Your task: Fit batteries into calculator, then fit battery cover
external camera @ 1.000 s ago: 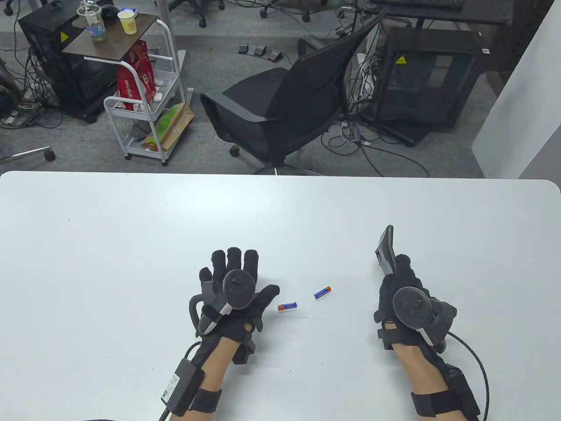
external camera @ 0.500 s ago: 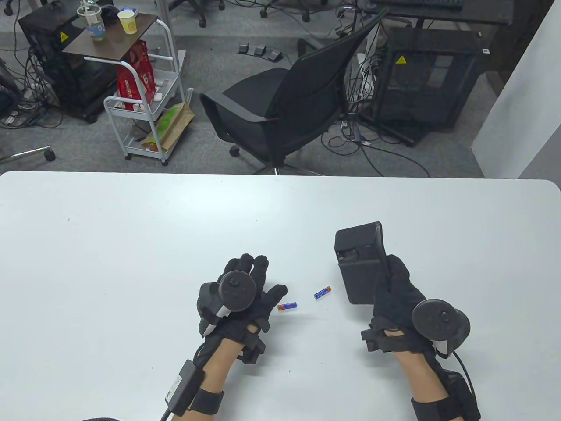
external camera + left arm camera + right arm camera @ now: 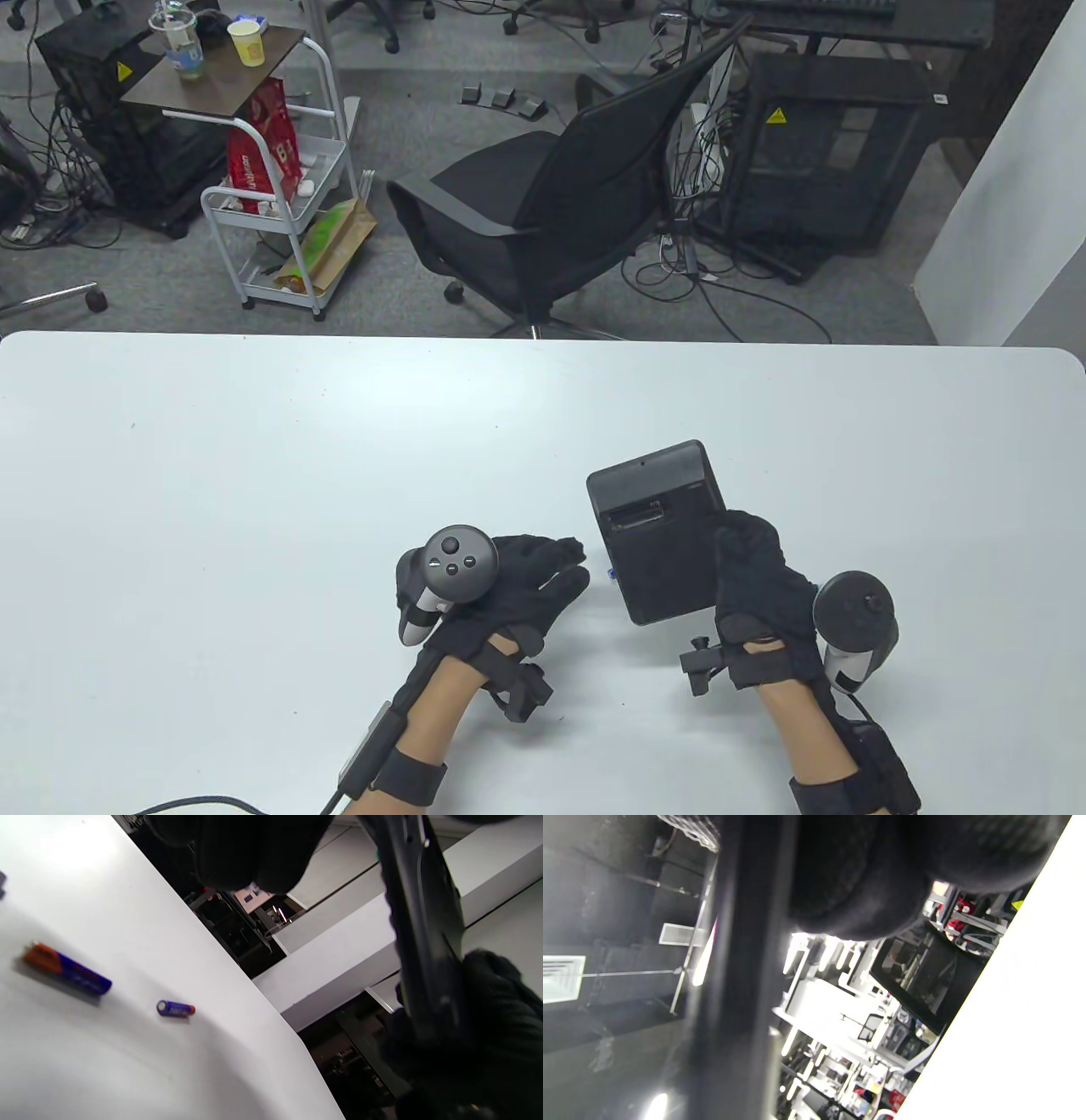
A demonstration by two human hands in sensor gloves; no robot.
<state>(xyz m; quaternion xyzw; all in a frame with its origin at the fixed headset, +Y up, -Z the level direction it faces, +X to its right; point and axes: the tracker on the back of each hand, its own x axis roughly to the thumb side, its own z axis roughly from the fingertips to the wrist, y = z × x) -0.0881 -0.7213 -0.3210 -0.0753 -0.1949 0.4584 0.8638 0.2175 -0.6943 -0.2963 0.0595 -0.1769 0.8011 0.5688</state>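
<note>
Table view: the table (image 3: 254, 475) was lit evenly and brightly from above; only soft, faint shadows were cast under the hands, and the focus was sharp.
Left wrist view: glare was thrown on the table's upper left; the batteries (image 3: 68, 969) were slightly blurred, and soft shadows lay beside them; the glove at the top was left dark and out of focus.
Right wrist view: heavy blur was seen throughout; the table was blown out to white at the right, and ceiling lights were smeared.
</note>
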